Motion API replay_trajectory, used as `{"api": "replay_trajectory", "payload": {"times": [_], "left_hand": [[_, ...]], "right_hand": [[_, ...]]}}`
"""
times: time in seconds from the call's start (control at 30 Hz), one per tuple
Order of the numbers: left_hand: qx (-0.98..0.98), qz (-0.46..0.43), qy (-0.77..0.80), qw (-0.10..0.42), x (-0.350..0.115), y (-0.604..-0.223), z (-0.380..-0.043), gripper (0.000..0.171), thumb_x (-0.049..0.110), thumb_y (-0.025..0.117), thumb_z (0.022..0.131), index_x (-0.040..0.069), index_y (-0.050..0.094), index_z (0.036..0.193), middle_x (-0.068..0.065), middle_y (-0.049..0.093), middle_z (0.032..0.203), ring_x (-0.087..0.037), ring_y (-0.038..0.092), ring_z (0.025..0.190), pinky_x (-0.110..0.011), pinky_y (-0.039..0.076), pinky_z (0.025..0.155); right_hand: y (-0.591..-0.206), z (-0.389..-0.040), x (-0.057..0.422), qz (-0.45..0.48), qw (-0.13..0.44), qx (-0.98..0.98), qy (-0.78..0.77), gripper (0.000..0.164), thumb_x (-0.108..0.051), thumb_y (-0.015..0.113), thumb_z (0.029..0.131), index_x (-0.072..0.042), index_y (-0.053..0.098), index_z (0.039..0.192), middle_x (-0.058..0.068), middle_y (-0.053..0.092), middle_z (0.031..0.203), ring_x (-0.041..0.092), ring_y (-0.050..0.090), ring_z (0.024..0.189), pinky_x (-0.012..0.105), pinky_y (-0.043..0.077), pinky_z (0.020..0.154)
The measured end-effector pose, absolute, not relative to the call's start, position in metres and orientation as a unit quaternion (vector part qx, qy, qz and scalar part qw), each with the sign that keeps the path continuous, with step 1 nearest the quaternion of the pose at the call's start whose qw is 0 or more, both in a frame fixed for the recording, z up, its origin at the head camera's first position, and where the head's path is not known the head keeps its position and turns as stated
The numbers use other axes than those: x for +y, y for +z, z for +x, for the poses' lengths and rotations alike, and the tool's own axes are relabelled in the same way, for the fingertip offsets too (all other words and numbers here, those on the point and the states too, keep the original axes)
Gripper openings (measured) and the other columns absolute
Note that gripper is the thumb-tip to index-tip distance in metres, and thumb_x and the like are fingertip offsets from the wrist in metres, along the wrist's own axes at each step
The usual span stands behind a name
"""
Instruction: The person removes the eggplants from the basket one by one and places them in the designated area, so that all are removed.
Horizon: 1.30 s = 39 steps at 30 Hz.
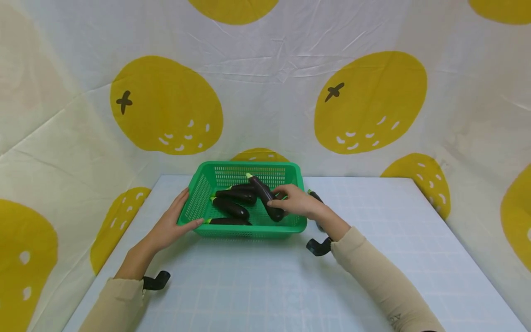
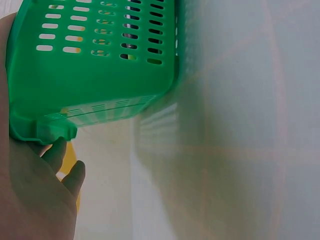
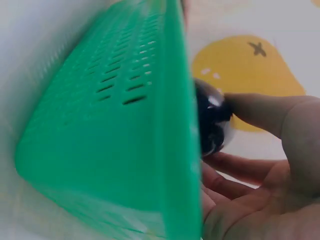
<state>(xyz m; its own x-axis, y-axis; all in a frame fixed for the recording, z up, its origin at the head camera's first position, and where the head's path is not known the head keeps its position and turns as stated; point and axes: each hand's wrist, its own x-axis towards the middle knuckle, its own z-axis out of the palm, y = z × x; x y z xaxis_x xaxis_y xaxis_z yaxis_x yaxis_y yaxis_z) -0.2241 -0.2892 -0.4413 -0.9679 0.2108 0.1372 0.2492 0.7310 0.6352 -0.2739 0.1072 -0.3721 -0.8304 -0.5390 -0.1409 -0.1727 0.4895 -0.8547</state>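
A green plastic basket (image 1: 249,232) with slotted walls holds several dark purple eggplants (image 1: 230,207). My right hand (image 1: 295,201) grips one eggplant (image 1: 261,191) near its rounded end, its pale green stem pointing up and left over the others. In the right wrist view, the thumb and fingers lie on either side of that glossy eggplant (image 3: 212,117), partly hidden behind the basket's rim. At the basket's left side, my left hand (image 1: 168,226) rests spread along the rim, thumb stretched to the front corner. The left wrist view shows fingers (image 2: 55,155) straight against the rim.
Another eggplant (image 1: 315,196) lies on the table just right of the basket, partly covered by my right forearm. The pale checked table (image 1: 249,286) meets a white cloth backdrop (image 1: 265,92) with yellow fruit prints behind the basket. Black wrist mounts (image 1: 156,280) stick out from both wrists.
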Motion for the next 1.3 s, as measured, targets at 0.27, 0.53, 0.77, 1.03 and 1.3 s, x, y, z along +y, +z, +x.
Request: {"api": "replay_trajectory", "payload": {"times": [0.27,0.53,0.77,1.03,1.3], "left_hand": [[-0.929,-0.128,-0.347,0.029,-0.289,-0.442,-0.224,0.103,0.051,0.068,0.094,0.014,0.004,0.166,-0.006,0.001,0.173,-0.042,0.011,0.155,-0.077,0.02,0.111],[-0.932,-0.121,-0.341,0.026,-0.289,-0.443,-0.225,0.104,0.053,0.068,0.094,0.014,0.004,0.166,-0.008,0.002,0.173,-0.043,0.013,0.155,-0.077,0.022,0.111],[-0.933,-0.12,-0.339,0.027,-0.289,-0.442,-0.224,0.105,0.053,0.068,0.094,0.014,0.003,0.166,-0.008,0.001,0.173,-0.043,0.012,0.155,-0.077,0.021,0.111],[-0.931,-0.117,-0.345,0.025,-0.288,-0.443,-0.223,0.105,0.053,0.069,0.094,0.016,0.003,0.166,-0.008,0.003,0.173,-0.042,0.012,0.155,-0.078,0.022,0.111],[-0.931,-0.121,-0.343,0.032,-0.289,-0.444,-0.225,0.104,0.053,0.069,0.094,0.017,0.004,0.166,-0.008,0.004,0.173,-0.042,0.013,0.155,-0.078,0.022,0.111]], "right_hand": [[-0.363,-0.271,0.128,-0.167,0.223,0.821,-0.498,0.06,-0.029,0.069,0.099,0.0,0.049,0.148,0.019,0.059,0.13,0.024,0.07,0.098,0.041,0.061,0.085],[-0.357,-0.266,0.152,-0.174,0.211,0.818,-0.507,0.057,-0.027,0.071,0.098,0.0,0.053,0.144,0.019,0.06,0.125,0.025,0.07,0.096,0.04,0.061,0.084],[-0.351,-0.264,0.176,-0.181,0.18,0.837,-0.484,0.055,-0.028,0.069,0.099,-0.001,0.053,0.144,0.019,0.063,0.123,0.027,0.066,0.102,0.042,0.06,0.086],[-0.357,-0.26,0.2,-0.184,0.081,0.895,-0.398,0.045,-0.025,0.07,0.098,-0.001,0.06,0.135,0.02,0.067,0.12,0.032,0.066,0.106,0.039,0.061,0.08],[-0.364,-0.257,0.212,-0.17,-0.003,0.937,-0.306,0.04,-0.019,0.07,0.097,0.004,0.061,0.128,0.022,0.069,0.112,0.033,0.066,0.096,0.039,0.06,0.072]]}}
